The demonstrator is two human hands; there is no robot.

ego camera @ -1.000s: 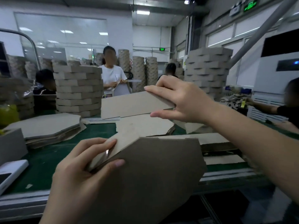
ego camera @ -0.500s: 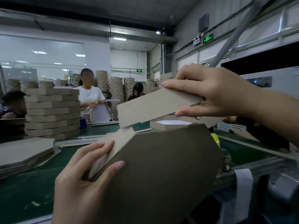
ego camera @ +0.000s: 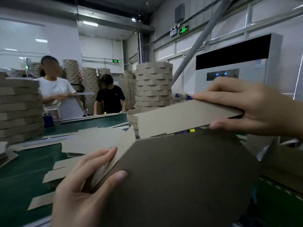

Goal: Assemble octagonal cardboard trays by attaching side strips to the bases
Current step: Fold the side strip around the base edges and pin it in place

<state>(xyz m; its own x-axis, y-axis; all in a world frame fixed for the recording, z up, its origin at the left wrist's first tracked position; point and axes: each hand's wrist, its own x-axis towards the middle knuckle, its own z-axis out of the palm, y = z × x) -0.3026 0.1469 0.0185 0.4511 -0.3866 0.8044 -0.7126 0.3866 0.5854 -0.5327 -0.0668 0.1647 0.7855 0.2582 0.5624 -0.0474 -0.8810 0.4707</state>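
cardboard all round: far left of the base, a stack of finished trays (ego camera: 19,108) stands on the green table (ego camera: 21,174), with loose strips (ego camera: 54,174) lying nearer. the left hand (ego camera: 85,190) grips the base's left corner, thumb on its dark face and fingers pressing the strip's first panel against that edge. the base (ego camera: 188,177) is held up off the table, tilted toward the camera. just above its far edge the side strip (ego camera: 185,118) runs rightward; whether its lower edge touches the base i cannot tell. above the base's right side, the right hand (ego camera: 255,108) pinches the strip's far end between thumb and fingers. the likely trouble is that the long unsupported strip bows or skews, so the next panel lands off its edge, or that the left pinch slips and the first joint opens. against half a second ago, the strip sits lower and closer to the base, and the view has swung to show a tall tray stack (ego camera: 154,86) behind the base.
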